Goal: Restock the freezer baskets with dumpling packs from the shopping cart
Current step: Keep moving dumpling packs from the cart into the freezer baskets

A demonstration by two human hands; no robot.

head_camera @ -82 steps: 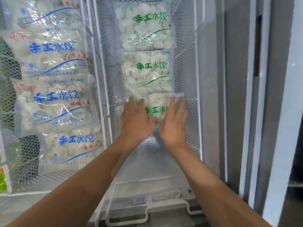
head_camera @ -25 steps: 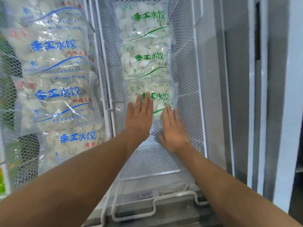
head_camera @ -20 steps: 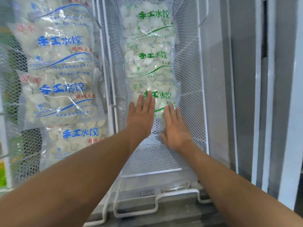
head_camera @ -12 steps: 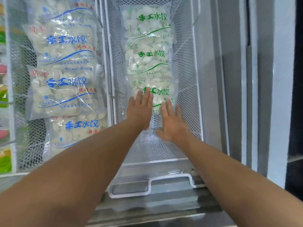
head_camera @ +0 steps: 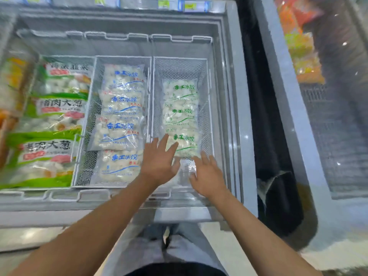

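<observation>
1. Left hand [head_camera: 159, 162] and right hand [head_camera: 207, 176] hover over the near end of the right basket [head_camera: 209, 108]; fingers on both are spread and relaxed, grasping nothing.
2. Left fingertips [head_camera: 164, 139] overlap the near green pack [head_camera: 184, 143]; whether they touch it cannot be told. Right hand sits just beside its near edge, over bare mesh.
3. Step in hand, as judged: seating that pack flat and letting go. Done well means palms flat, light pressure, pack square to the row and label up, with no corner riding the basket wall.
4. Task's thing: three green packs lie in a line down the right basket, overlapping shingle-style, near one on top. Space remains at the basket's near and far ends, so more packs look needed.
5. No cart in view; the next pack would have to come from out of frame.
6. Green packs read "手工水饺" in green, with small green characters at top left, too blurred to confirm.
7. Middle basket [head_camera: 93, 108]: four blue packs [head_camera: 119, 128] read "手工水饺" in blue, with small red text beneath, unreadable.
8. Left: green-banded bags [head_camera: 45, 152], near two with "…肉大葱", first character blurred; far one [head_camera: 67, 76] ends "韭菜".
9. Far: freezer rim [head_camera: 123, 18] with price tags [head_camera: 191, 5], unreadable.
</observation>
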